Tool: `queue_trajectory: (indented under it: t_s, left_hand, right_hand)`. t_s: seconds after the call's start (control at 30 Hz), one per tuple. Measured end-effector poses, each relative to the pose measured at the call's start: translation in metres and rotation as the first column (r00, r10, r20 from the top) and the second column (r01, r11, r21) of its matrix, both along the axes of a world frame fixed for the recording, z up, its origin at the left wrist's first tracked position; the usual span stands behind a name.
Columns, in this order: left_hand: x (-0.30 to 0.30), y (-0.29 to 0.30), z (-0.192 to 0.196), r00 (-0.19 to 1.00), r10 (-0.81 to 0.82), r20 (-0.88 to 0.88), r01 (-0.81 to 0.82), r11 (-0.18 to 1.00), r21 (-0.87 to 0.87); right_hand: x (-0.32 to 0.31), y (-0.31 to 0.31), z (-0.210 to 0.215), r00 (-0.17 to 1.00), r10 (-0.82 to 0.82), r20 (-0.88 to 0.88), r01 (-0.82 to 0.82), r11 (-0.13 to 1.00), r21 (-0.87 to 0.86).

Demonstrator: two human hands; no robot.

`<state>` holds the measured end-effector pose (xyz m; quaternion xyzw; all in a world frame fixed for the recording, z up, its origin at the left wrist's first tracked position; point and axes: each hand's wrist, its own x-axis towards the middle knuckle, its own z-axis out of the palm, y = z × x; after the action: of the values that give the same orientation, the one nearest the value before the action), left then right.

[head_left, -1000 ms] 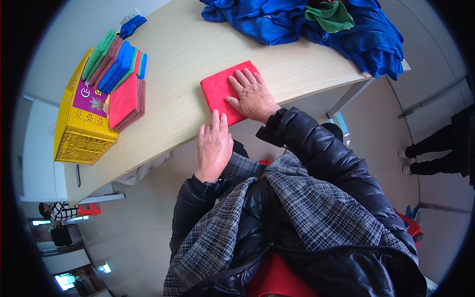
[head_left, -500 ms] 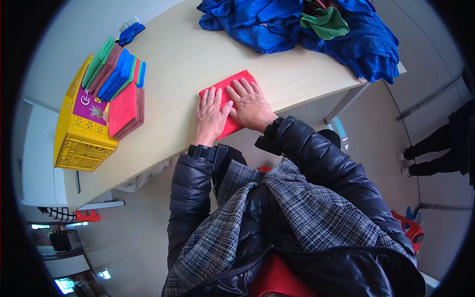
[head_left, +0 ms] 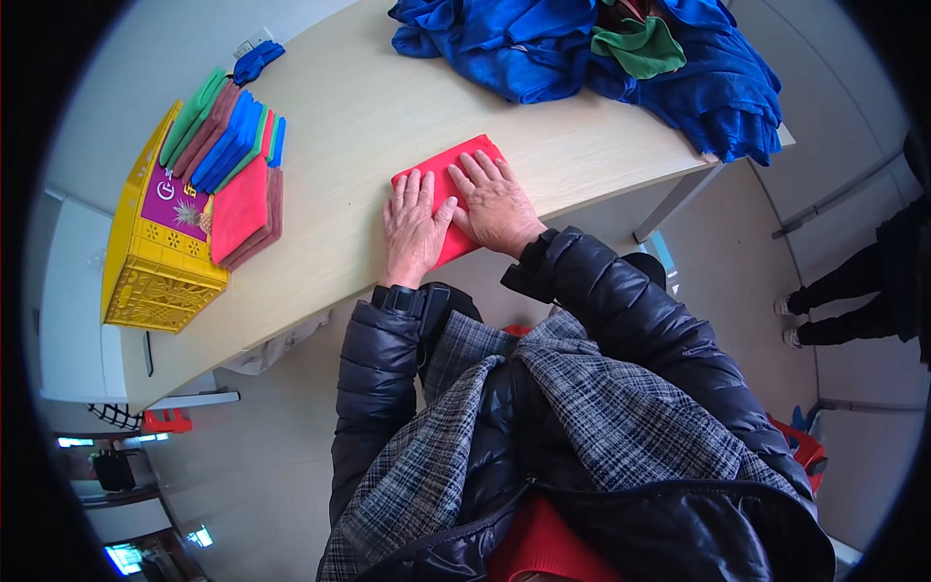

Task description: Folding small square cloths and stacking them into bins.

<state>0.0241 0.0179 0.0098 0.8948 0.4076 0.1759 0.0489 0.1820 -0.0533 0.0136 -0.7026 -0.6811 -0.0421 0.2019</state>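
A folded red cloth (head_left: 441, 173) lies at the near edge of the pale wooden table, its far edge showing past my fingers. Pressed flat on its left side is my left hand (head_left: 413, 225), fingers stretched out. My right hand (head_left: 495, 206) rests on the right side of the same cloth, also flat with the fingers a little apart. The two thumbs nearly meet over the middle. Both hands are open and grip nothing; the part of the cloth under the palms is hidden.
Left of the cloth stands a yellow plastic crate (head_left: 160, 276), with folded green, brown, blue and red cloths (head_left: 238, 145) stacked by it. A heap of loose blue cloths (head_left: 524, 53) with a green cloth (head_left: 640, 48) covers the far right. Another person's legs (head_left: 839, 306) show at right.
Both hands stay flat on the red cloth in nearly the same place. The view has shifted very slightly; nothing was taken hold of or let go.
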Motion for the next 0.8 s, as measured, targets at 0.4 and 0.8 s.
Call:
queue_trajectory:
  t_s: [0.4, 0.8]
  left_hand:
    - [-0.011, -0.008, 0.001, 1.0, 0.031, 0.004, -0.031, 1.0, 0.001]
    - [-0.025, -0.018, 0.001, 0.997, 0.063, 0.045, -0.062, 0.998, -0.011]
  right_hand:
    - [-0.003, -0.005, 0.004, 0.999, -0.028, 0.021, 0.028, 1.0, -0.003]
    - [0.011, -0.012, 0.013, 0.993, -0.109, 0.035, 0.111, 0.992, -0.067]
